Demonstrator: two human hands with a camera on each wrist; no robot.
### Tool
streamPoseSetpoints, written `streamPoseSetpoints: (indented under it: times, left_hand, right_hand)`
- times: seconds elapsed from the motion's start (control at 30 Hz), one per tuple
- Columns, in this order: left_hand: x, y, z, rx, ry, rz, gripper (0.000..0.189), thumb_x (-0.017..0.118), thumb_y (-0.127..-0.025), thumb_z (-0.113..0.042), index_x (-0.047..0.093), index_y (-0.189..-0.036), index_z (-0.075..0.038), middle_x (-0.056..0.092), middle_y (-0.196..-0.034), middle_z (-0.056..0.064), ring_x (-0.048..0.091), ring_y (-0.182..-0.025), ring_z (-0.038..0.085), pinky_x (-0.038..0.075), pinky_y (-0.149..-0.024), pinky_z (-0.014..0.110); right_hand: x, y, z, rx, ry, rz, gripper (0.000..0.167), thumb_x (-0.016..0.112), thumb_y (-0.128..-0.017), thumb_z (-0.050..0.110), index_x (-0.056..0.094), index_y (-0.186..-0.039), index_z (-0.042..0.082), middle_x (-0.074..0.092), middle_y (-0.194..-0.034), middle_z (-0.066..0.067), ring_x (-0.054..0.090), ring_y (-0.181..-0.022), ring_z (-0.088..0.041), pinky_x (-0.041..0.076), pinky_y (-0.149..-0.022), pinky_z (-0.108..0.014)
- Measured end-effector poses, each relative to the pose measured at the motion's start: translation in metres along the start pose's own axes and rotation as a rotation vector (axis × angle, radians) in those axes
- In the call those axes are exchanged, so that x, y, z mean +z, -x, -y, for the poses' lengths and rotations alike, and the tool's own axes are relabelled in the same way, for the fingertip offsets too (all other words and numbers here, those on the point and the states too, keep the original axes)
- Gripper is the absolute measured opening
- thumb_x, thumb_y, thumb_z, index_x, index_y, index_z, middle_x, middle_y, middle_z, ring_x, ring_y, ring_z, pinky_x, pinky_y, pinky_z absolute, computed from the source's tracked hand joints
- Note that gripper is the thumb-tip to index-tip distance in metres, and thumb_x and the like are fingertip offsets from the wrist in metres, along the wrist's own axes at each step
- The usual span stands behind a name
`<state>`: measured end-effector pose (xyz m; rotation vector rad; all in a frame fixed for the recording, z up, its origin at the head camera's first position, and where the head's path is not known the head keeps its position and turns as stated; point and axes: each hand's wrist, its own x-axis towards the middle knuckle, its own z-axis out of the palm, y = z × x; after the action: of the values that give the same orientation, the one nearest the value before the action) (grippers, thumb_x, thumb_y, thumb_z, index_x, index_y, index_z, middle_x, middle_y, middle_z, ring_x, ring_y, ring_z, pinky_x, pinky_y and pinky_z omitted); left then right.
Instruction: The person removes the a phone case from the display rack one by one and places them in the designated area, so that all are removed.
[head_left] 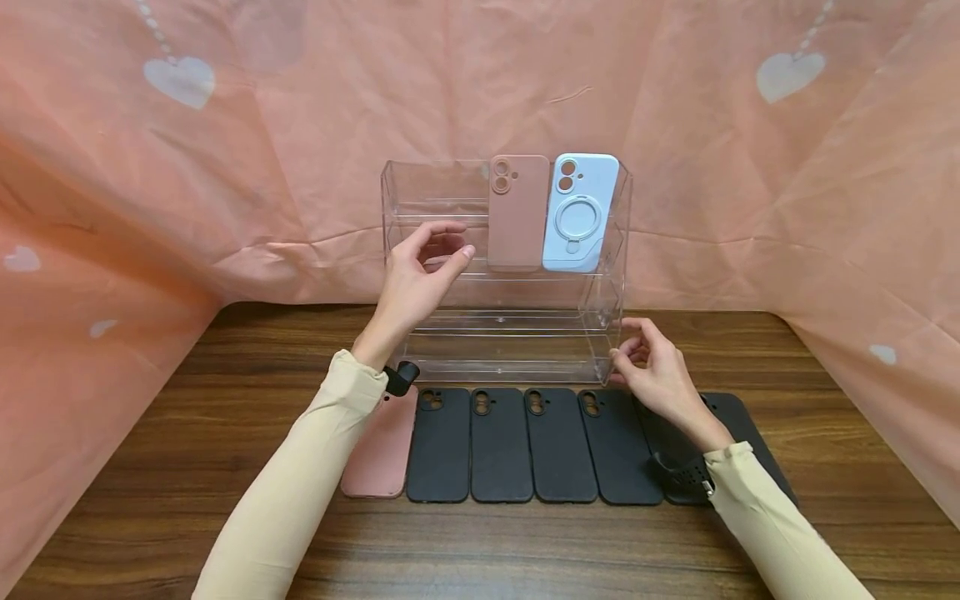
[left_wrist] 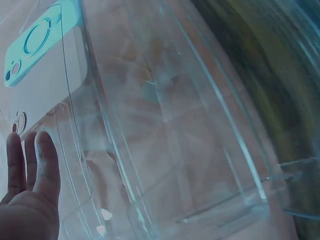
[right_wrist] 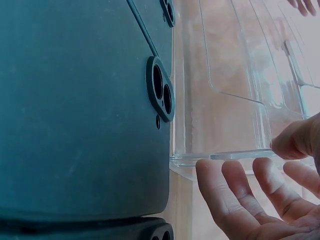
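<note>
A clear acrylic tiered display rack [head_left: 525, 346] stands at the back of the table. On its top tier, a pink phone case [head_left: 517, 225] leans beside a white phone case [head_left: 581, 179] with a ring on its back. My left hand [head_left: 420, 271] is held up before the rack's left part, just left of the pink case, fingers loosely bent and nothing between them. Down at the rack's lower right corner, my right hand [head_left: 656, 371] holds the edge of the side panel, thumb [right_wrist: 295, 140] on one side and fingers [right_wrist: 220, 197] on the other.
In front of the rack lies a row of phone cases: a pink one [head_left: 378, 450] at the left end, then several black ones [head_left: 501, 454]. My right wrist and sleeve cover part of the rightmost black cases. Pink cloth [head_left: 315, 150] hangs behind and at both sides.
</note>
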<state>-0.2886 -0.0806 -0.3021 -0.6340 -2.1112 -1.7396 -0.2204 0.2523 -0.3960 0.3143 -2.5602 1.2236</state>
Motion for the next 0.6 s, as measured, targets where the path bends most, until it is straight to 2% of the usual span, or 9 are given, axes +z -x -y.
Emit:
streamPoseSetpoints:
  times: [0.13,0.3,0.4,0.5,0.6]
  left_hand:
    - [0.006,-0.012,-0.003,0.007,0.004,-0.018,0.032,0.073,-0.095,-0.018,0.067,-0.124,-0.008,0.071,-0.116,0.016,0.069,-0.109,0.020,0.059,-0.097,0.037]
    - [0.013,-0.025,-0.008,-0.008,0.005,-0.008,0.035,0.073,-0.094,-0.018,0.066,-0.127,-0.006,0.069,-0.120,0.018,0.068,-0.112,0.022,0.058,-0.099,0.034]
    - [0.017,-0.032,-0.008,-0.016,-0.024,-0.012,0.035,0.073,-0.094,-0.018,0.066,-0.127,-0.006,0.070,-0.118,0.015,0.068,-0.110,0.021,0.057,-0.098,0.031]
    - [0.021,-0.037,-0.005,-0.024,-0.056,-0.022,0.033,0.073,-0.094,-0.017,0.067,-0.125,-0.007,0.071,-0.116,0.013,0.070,-0.107,0.022,0.058,-0.096,0.030]
    - [0.026,-0.042,-0.003,-0.041,-0.060,-0.028,0.032,0.072,-0.094,-0.016,0.067,-0.124,-0.007,0.071,-0.115,0.013,0.070,-0.107,0.023,0.058,-0.097,0.030]
  right_hand:
    - [-0.001,0.000,0.000,-0.003,0.013,0.004,0.040,0.063,-0.095,-0.002,0.053,-0.134,-0.001,0.064,-0.089,-0.018,0.069,-0.075,-0.028,0.058,-0.054,-0.024]
    - [-0.002,-0.001,0.001,-0.013,0.048,-0.006,0.039,0.064,-0.095,0.000,0.054,-0.133,0.000,0.066,-0.089,-0.017,0.065,-0.074,-0.009,0.054,-0.053,-0.025]
    - [-0.002,-0.001,0.001,-0.019,0.062,-0.012,0.039,0.064,-0.095,0.000,0.055,-0.133,0.000,0.066,-0.089,-0.016,0.062,-0.074,-0.001,0.051,-0.052,-0.025]
    - [-0.002,0.000,0.002,-0.017,0.056,-0.009,0.039,0.064,-0.095,0.000,0.055,-0.133,0.000,0.066,-0.089,-0.017,0.062,-0.074,-0.001,0.052,-0.051,-0.026]
    - [-0.002,0.000,0.002,-0.004,0.036,0.004,0.040,0.063,-0.094,-0.002,0.054,-0.133,-0.001,0.065,-0.090,-0.017,0.065,-0.075,-0.007,0.054,-0.052,-0.025]
